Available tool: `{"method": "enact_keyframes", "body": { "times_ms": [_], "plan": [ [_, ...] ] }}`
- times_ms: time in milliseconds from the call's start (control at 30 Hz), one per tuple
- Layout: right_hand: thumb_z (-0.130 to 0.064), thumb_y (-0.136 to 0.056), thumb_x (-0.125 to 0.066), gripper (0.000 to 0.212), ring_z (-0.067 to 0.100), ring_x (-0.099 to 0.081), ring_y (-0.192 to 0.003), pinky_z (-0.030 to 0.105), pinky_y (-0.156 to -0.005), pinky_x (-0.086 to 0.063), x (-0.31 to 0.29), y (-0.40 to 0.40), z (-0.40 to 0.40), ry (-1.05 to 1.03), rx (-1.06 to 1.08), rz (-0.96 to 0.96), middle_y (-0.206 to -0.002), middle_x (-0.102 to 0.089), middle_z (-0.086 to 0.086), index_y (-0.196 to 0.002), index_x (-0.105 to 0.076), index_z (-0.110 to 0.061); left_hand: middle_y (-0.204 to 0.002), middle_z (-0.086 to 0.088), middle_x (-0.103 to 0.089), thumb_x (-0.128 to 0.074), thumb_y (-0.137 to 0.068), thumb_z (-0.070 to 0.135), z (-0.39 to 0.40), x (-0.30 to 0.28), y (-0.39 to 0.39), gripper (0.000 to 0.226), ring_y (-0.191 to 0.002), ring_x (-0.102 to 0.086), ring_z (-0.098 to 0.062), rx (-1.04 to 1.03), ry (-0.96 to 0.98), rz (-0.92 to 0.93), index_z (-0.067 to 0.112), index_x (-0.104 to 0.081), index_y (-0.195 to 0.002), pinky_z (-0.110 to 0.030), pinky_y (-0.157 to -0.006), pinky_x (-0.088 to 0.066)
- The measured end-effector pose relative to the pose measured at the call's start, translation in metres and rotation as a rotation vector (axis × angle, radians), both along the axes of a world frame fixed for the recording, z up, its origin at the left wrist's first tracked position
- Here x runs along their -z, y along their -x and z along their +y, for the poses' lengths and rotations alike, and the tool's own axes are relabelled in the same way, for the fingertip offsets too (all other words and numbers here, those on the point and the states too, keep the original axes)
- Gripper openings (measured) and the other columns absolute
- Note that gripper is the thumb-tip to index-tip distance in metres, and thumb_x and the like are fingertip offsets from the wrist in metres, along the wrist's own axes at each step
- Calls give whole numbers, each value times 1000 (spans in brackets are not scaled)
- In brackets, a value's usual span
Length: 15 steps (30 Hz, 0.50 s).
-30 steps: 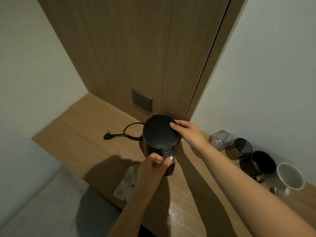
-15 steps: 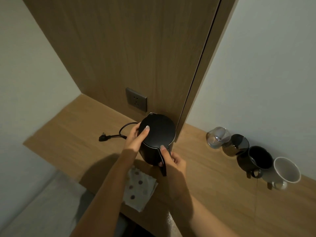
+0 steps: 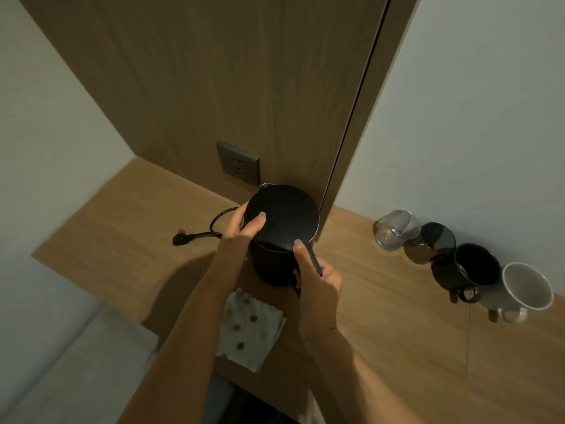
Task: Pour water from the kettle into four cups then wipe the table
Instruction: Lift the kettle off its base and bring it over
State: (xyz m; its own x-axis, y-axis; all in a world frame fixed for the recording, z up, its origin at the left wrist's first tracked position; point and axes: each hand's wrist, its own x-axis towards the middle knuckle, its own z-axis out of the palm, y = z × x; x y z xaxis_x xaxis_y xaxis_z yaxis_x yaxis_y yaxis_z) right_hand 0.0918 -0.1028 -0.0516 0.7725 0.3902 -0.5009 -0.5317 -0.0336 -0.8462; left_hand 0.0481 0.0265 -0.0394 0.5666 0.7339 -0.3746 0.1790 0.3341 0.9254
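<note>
A black kettle stands with its lid closed at the back of the wooden table. My right hand grips its handle, thumb tip on the lid's edge. My left hand holds the kettle's left side, with the thumb lying on the lid. Lined up along the right wall are a clear glass, a dark glass, a black mug and a white mug. A dotted cloth lies at the table's front edge, partly under my left forearm.
The kettle's cord and plug lie unplugged on the table to the left. A wall socket sits on the wood panel behind the kettle. A grey surface lies below the table's left front edge.
A second ago my left hand held the handle and my right hand touched the lid. The hands have swapped: right on the handle, left on the kettle's side. The kettle stays put.
</note>
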Motion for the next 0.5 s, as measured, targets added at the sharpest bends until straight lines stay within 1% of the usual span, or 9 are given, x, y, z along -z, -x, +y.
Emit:
{"method": "enact_keyframes", "body": {
  "times_ms": [33, 67, 100, 167, 233, 300, 367, 433, 500],
  "plan": [
    [-44, -80, -74, 35, 15, -52, -63, 27, -61, -43, -5, 0, -2, -19, 2, -12, -57, -56, -2, -66, -62, -14, -131, 2, -55, -57, -94, 29, -1, -3, 2, 37, -121, -53, -18, 4, -24, -18, 28, -49, -131, -35, -98, -48],
    [-45, -80, -74, 38, 14, -49, -60, 26, -58, -41, -11, 0, -5, -51, -5, -31, -55, -53, -1, -64, -59, -13, -133, 3, -56, -60, -91, 33, -3, -7, 4, 38, -123, -53, -18, 13, -53, -40, 30, -51, -128, -37, -101, -47],
    [-45, -81, -74, 41, 15, -46, -59, 26, -56, -39, -19, -1, -9, -83, -15, -56, -55, -50, 0, -61, -56, -13, -132, 4, -58, -63, -86, 36, -5, -13, 6, 40, -121, -55, -16, 20, -76, -66, 32, -54, -124, -35, -100, -49],
    [-38, -86, -71, 45, 15, -41, -57, 25, -54, -34, -33, -5, -20, -126, -25, -102, -54, -43, 2, -54, -50, -16, -124, 6, -62, -64, -78, 38, -15, -27, 9, 41, -112, -61, -10, 32, -109, -109, 34, -57, -119, -28, -90, -53],
    [-35, -87, -69, 48, 20, -39, -58, 29, -56, -34, -44, -11, -33, -128, -21, -133, -56, -39, 8, -49, -47, -16, -119, 3, -65, -66, -77, 37, -27, -41, 11, 45, -109, -64, -12, 43, -150, -151, 25, -57, -119, -26, -85, -53],
    [-42, -82, -72, 49, 26, -40, -61, 33, -61, -36, -53, -17, -48, -120, -18, -153, -59, -39, 13, -50, -48, -13, -118, -4, -66, -67, -76, 33, -41, -52, 10, 51, -111, -63, -19, 49, -167, -182, 14, -54, -121, -27, -84, -52],
    [-46, -80, -74, 52, 29, -41, -62, 38, -63, -38, -61, -23, -65, -124, -14, -167, -59, -41, 14, -50, -52, -9, -122, -9, -63, -66, -75, 32, -57, -64, 5, 57, -112, -62, -20, 71, -183, -192, 10, -48, -124, -23, -83, -52],
    [-43, -79, -69, 53, 30, -40, -61, 38, -62, -36, -66, -33, -85, -167, -1, -189, -60, -43, 16, -55, -54, 1, -126, -10, -59, -67, -72, 31, -75, -73, -3, 62, -113, -60, -19, 95, -191, -197, 10, -44, -126, -19, -79, -52],
    [-41, -78, -71, 55, 29, -42, -61, 36, -61, -37, -71, -44, -106, -194, 8, -223, -63, -47, 18, -62, -55, 9, -130, -7, -55, -74, -71, 30, -96, -79, -11, 67, -115, -57, -19, 96, -171, -209, 14, -42, -128, -18, -77, -53]
  ]
}}
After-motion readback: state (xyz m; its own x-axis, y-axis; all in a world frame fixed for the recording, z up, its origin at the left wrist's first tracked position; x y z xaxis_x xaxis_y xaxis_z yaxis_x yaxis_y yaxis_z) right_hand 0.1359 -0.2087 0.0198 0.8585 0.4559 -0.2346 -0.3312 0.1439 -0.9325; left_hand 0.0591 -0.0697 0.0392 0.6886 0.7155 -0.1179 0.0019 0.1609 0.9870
